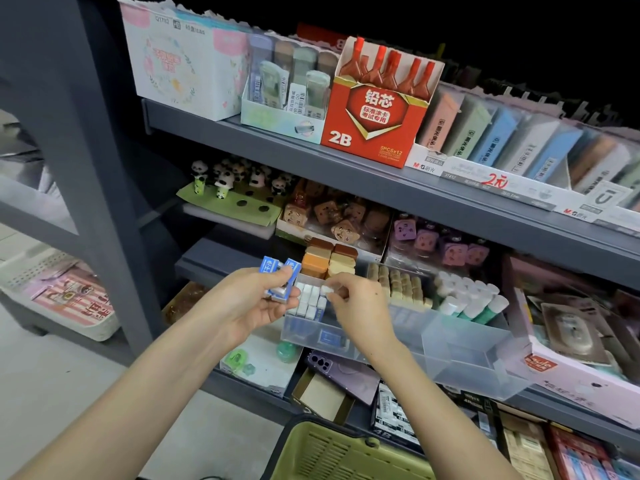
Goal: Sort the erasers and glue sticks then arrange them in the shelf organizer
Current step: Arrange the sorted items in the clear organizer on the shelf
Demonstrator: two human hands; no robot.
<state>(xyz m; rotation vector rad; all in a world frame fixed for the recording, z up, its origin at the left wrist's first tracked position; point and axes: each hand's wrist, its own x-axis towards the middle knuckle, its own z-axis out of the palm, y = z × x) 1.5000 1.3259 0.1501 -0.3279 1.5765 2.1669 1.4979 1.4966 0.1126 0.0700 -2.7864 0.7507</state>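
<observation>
Surface: grey metal shelving [346,174], grey floor on the left | Writing: red box [374,126] "2B", "5PCS×12"; label [425,165] "M&G" | Near: green basket [332,448] | left hand [249,303] grips blue-sleeved erasers [280,271] | right hand [356,303] pinches white eraser [326,289] over clear organizer [467,348]; glue sticks [467,299] stand in its right compartment

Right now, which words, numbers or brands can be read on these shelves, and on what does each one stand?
"铅芯": red box, centre of its front.
"2B": same red box, lower left corner.
"5PCSx12": same box, lower right corner.
"M&G": white display tray right of it.
"2元": red handwriting on that tray's front strip.
Too blurred to read: the blue-sleeved erasers in the left hand, the barcode labels, the floral box.
</observation>
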